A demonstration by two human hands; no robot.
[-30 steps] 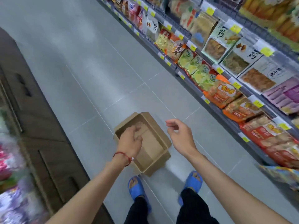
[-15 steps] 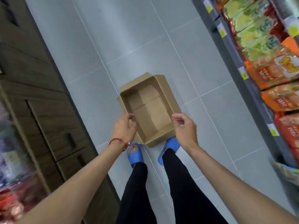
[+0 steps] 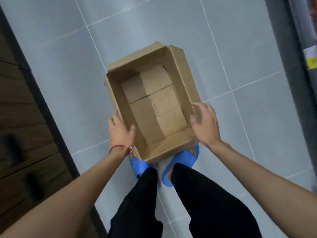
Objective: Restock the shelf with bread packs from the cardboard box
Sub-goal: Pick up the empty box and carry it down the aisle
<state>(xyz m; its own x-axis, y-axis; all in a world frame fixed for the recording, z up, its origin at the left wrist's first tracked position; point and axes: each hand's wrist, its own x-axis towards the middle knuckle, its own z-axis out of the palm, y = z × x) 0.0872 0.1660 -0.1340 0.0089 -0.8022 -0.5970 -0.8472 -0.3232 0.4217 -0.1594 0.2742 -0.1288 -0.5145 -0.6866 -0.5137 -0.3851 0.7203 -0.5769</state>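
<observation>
The open brown cardboard box (image 3: 154, 103) sits on the grey tiled floor (image 3: 60, 57), its near end over blue slippers (image 3: 181, 160). The left hand (image 3: 121, 132) grips its left wall; the right hand (image 3: 205, 122) hovers spread at the right wall. A dark wooden cabinet (image 3: 22, 134) stands left, the grey shelf edge (image 3: 301, 66) right.

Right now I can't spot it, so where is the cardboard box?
In the head view, the cardboard box sits mid-frame on the grey floor tiles, ahead of the blue slippers, between both hands.
</observation>
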